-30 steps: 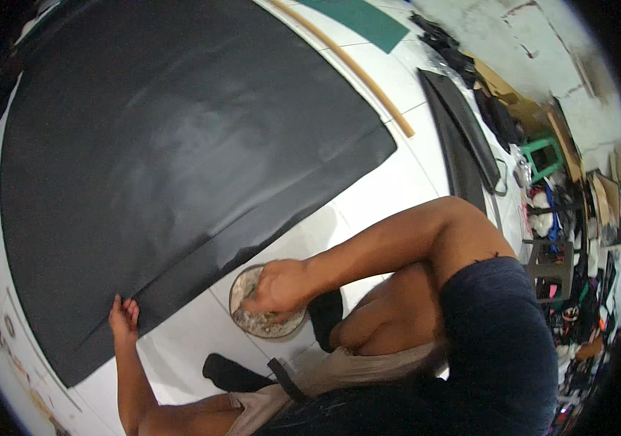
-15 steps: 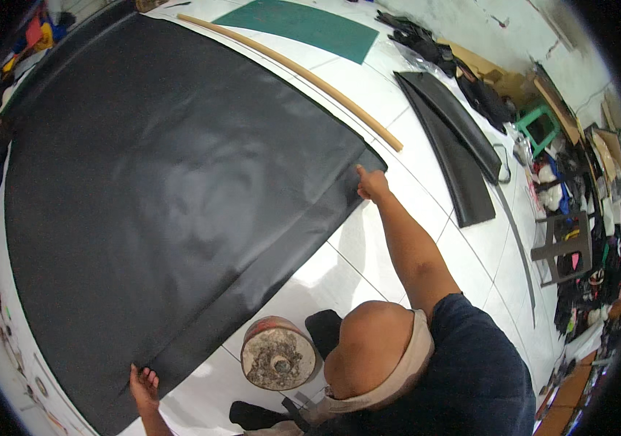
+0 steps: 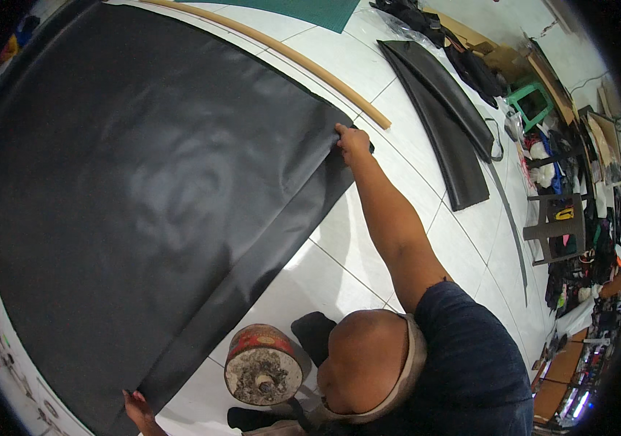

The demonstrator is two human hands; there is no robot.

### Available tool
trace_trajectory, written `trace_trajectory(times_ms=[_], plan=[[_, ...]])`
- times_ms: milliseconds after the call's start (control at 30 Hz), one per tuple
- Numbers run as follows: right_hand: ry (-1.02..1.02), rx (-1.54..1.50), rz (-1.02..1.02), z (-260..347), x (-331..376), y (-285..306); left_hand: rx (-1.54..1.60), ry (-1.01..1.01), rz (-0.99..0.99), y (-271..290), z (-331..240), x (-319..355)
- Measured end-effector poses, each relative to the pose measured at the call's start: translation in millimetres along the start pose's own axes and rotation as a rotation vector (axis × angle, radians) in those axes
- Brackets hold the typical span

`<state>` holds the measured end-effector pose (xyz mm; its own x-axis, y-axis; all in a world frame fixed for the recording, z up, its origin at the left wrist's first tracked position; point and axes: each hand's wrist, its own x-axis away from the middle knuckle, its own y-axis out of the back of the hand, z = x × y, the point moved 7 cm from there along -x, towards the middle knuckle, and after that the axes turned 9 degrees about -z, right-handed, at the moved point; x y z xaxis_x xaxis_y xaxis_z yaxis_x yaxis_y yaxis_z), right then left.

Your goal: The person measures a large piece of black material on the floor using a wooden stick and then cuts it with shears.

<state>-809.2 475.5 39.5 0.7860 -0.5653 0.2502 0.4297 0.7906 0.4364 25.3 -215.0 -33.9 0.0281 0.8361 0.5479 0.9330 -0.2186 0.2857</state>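
The black sheet [image 3: 158, 196] lay spread on the white tiled floor [image 3: 397, 87]. The right hand [image 3: 352, 142] pinched its far corner; the left hand [image 3: 138, 407] pressed fingers on its near corner, beside a rusty can [image 3: 263, 365].

Under the right hand [image 3: 352, 142] lies a large black sheet [image 3: 143, 189], smooth and leather-like, with a dull sheen that catches a soft pale glare across its middle; the left hand [image 3: 139, 408] rests on its near corner. Just beyond the right hand runs a long rod [image 3: 303, 58] of pale, matt wood. The floor [image 3: 368, 240] beneath the right forearm is glossy white tile. Near the left hand stands a round can [image 3: 263, 365] of metal, its top crusted and rough with dried residue. Further right of the right hand lie curved black strips [image 3: 448, 109], smooth and semi-matt.
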Motion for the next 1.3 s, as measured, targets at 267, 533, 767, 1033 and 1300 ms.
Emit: trace_trajectory(times_ms=[267,533,767,1033,1300], plan=[[0.239,0.296,-0.142,-27,14,47,-0.667,-0.322,-0.067,18,25,60],[0.174,0.288,-0.281,-76,-24,103,0.101,0.115,-0.156,-69,12,155],[-0.047,0.081,-0.127,-91,-28,80,0.229,0.149,-0.184,-46,21,147],[0.817,0.663,-0.174,-2,30,69,0.087,0.054,-0.190,-52,2,157],[0.994,0.762,-0.074,-18,18,44,0.021,0.071,-0.175,-47,8,155]])
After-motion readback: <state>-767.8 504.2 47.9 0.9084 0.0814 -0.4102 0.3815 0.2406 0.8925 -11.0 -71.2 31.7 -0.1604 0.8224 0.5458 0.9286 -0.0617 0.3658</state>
